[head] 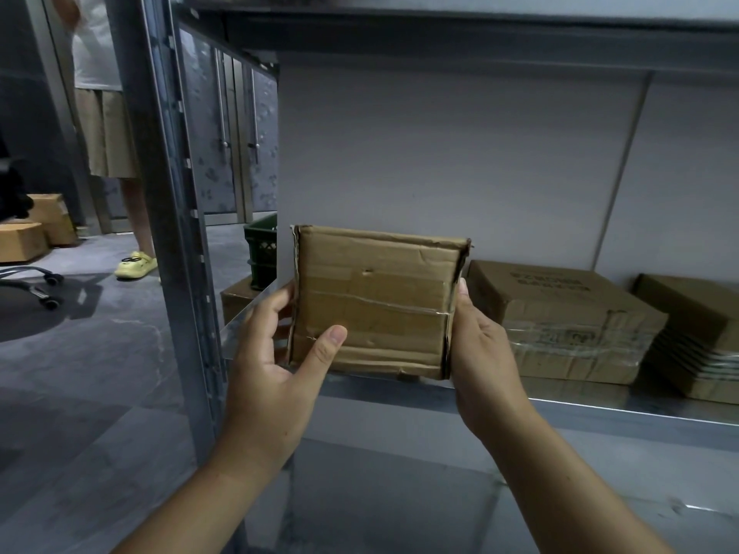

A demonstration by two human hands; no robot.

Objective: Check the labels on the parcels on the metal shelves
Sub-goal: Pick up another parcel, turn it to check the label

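Holding small cardboard parcel [374, 301] upright above front edge of metal shelf [600, 413], I see creased brown face, clear tape band, frayed dark corners. Left hand [268, 365] grips left side, thumb on face; right hand [484, 353] clasps right edge.

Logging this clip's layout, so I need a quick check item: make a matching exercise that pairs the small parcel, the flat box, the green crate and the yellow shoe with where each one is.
Things
1. small worn parcel
2. flat printed box
3. green crate
4. yellow clog

Places
A. lying on the metal shelf
B. gripped between left hand and right hand
C. on the floor, worn by a standing person
D. beyond the shelf's left end, left of the parcel

Pairs: 1-B, 2-A, 3-D, 4-C
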